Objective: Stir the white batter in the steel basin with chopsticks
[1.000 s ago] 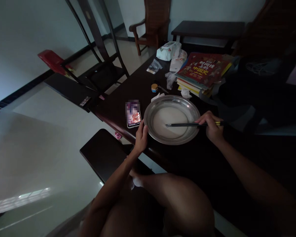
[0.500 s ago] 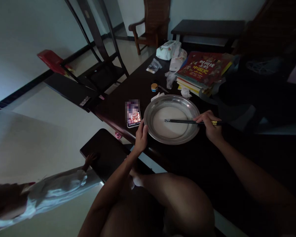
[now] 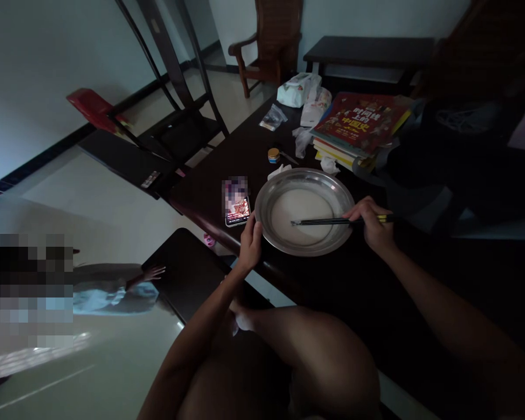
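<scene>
A wide metal basin (image 3: 306, 248) stands on the dark table, with a whitish liquid or batter (image 3: 304, 204) in its bottom. My left hand (image 3: 250, 242) grips the basin's left rim, thumb toward me. My right hand (image 3: 374, 221) is closed round a pair of black chopsticks (image 3: 324, 221) with gold bands near the upper ends. Their tips dip into the white stuff left of the basin's middle. Just left of the basin lies a phone (image 3: 237, 201) with its screen lit.
Behind the basin are a small gold-lidded jar (image 3: 273, 155), crumpled tissue (image 3: 329, 165), plastic bags (image 3: 303, 140) and a stack of books (image 3: 361, 125). A tissue pack (image 3: 294, 90) lies farther back. At the left, another person's hand (image 3: 155, 272) is over a dark bench (image 3: 188, 274).
The chopstick tips have shifted slightly toward me in the white stuff. My left hand keeps its place on the rim. The other person at the left has moved, fingers now spread.
</scene>
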The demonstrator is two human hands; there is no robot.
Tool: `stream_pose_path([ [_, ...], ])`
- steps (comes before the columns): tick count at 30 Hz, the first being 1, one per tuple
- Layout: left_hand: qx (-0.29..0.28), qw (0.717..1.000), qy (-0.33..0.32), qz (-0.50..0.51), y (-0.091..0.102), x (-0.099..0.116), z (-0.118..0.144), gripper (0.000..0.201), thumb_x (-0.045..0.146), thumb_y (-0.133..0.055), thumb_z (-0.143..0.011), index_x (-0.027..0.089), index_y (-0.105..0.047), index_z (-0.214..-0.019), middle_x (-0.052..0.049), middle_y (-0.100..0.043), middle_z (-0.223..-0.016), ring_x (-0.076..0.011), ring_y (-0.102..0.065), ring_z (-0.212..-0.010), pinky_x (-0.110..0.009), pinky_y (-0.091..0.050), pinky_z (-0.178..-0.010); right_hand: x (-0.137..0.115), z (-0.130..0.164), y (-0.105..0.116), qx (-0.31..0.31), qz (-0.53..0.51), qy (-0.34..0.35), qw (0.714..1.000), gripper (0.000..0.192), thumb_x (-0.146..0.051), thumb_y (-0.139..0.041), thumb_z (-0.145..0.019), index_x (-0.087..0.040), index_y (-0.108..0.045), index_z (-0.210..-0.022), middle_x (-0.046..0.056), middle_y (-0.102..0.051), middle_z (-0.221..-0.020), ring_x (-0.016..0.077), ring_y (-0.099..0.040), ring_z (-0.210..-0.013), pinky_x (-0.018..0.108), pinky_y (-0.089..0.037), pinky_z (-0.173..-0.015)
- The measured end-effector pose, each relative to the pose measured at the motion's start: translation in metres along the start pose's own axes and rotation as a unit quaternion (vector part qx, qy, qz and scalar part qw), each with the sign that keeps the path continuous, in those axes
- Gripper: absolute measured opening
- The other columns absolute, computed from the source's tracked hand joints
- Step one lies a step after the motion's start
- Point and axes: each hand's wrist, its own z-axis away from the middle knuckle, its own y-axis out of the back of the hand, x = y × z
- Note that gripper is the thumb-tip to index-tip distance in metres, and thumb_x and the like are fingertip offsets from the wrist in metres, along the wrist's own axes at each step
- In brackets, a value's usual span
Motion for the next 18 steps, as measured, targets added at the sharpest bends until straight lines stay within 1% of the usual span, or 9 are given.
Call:
stream_pose_path([
  [2,0.000,1.000,0.001,0.003,0.0002,-0.0003,0.0001,0.067,0.069,-0.041,-0.098,0.018,-0.059,-0.138,-0.014,-0.065,-0.142,-0.0288,-0.059,-0.135,-0.044,-0.044,-0.116,-0.0005,-0.0002,-0.0002,-0.010,0.011,0.003,1.000,0.043,-0.053,-0.058,-0.095,-0.029,-0.072,-0.063,0.001,-0.075,-0.068,0.0223,-0.066,-0.077,0.043,-0.051,-0.080],
  [4,-0.005,1.000,0.002,0.006,0.0003,-0.0004,0.0001,0.066,0.068,-0.041,-0.099,0.018,-0.058,-0.139,-0.014,-0.064,-0.143,-0.0287,-0.058,-0.135,-0.044,-0.044,-0.116,-0.0003,-0.0004,-0.0004,0.008,0.014,0.004,1.000,0.044,-0.053,-0.057,-0.095,-0.028,-0.071,-0.062,0.000,-0.074,-0.067,0.0216,-0.066,-0.076,0.043,-0.050,-0.080],
  [6,-0.009,1.000,0.001,0.007,0.0004,-0.0003,0.0000,0.066,0.067,-0.042,-0.099,0.018,-0.058,-0.139,-0.014,-0.064,-0.144,-0.0287,-0.058,-0.136,-0.044,-0.043,-0.117,0.0004,-0.0004,-0.0005,0.027,0.000,0.002,1.000,0.047,-0.053,-0.056,-0.096,-0.028,-0.068,-0.058,0.000,-0.072,-0.064,0.0207,-0.063,-0.070,0.042,-0.049,-0.076],
  [8,-0.007,1.000,0.001,0.006,0.0002,0.0002,0.0000,0.066,0.067,-0.042,-0.099,0.018,-0.058,-0.139,-0.014,-0.064,-0.142,-0.0288,-0.058,-0.135,-0.044,-0.043,-0.117,0.0007,-0.0001,-0.0006,0.017,-0.011,-0.002,1.000,0.048,-0.055,-0.056,-0.095,-0.028,-0.067,-0.057,0.000,-0.072,-0.063,0.0209,-0.063,-0.069,0.042,-0.049,-0.074],
  [10,-0.002,1.000,0.003,0.006,0.0001,0.0006,0.0001,0.066,0.068,-0.041,-0.099,0.017,-0.058,-0.138,-0.014,-0.065,-0.141,-0.0290,-0.059,-0.134,-0.044,-0.044,-0.116,0.0003,0.0001,-0.0005,-0.005,0.003,-0.001,1.000,0.045,-0.054,-0.057,-0.095,-0.028,-0.070,-0.060,0.001,-0.073,-0.065,0.0222,-0.065,-0.075,0.043,-0.050,-0.078],
  [12,0.001,1.000,0.005,0.005,0.0001,0.0010,0.0002,0.066,0.068,-0.042,-0.099,0.017,-0.058,-0.138,-0.014,-0.065,-0.141,-0.0292,-0.060,-0.133,-0.044,-0.044,-0.115,-0.0004,-0.0001,0.0000,-0.002,0.022,0.003,1.000,0.044,-0.054,-0.057,-0.095,-0.028,-0.072,-0.063,0.001,-0.074,-0.067,0.0230,-0.065,-0.080,0.044,-0.050,-0.082],
  [15,-0.002,1.000,0.001,0.003,0.0003,0.0010,0.0001,0.065,0.067,-0.042,-0.099,0.017,-0.058,-0.138,-0.015,-0.065,-0.141,-0.0292,-0.059,-0.134,-0.045,-0.044,-0.116,-0.0005,-0.0006,0.0010,0.032,0.006,0.005,0.999,0.048,-0.054,-0.056,-0.096,-0.028,-0.068,-0.058,0.000,-0.072,-0.064,0.0215,-0.063,-0.073,0.043,-0.049,-0.078],
  [16,-0.002,1.000,-0.001,0.002,0.0002,0.0009,-0.0001,0.065,0.067,-0.042,-0.099,0.017,-0.058,-0.138,-0.015,-0.065,-0.141,-0.0292,-0.059,-0.134,-0.045,-0.044,-0.116,-0.0004,-0.0007,0.0011,0.033,-0.004,0.004,0.999,0.049,-0.055,-0.055,-0.096,-0.028,-0.067,-0.057,0.000,-0.072,-0.063,0.0209,-0.062,-0.070,0.042,-0.048,-0.076],
  [18,-0.003,1.000,-0.004,0.001,0.0000,0.0007,-0.0004,0.066,0.067,-0.041,-0.099,0.018,-0.059,-0.138,-0.014,-0.065,-0.141,-0.0292,-0.059,-0.135,-0.045,-0.044,-0.116,-0.0002,-0.0007,0.0008,0.015,-0.010,0.001,1.000,0.048,-0.056,-0.056,-0.095,-0.028,-0.067,-0.057,0.000,-0.072,-0.063,0.0206,-0.063,-0.070,0.042,-0.049,-0.076],
])
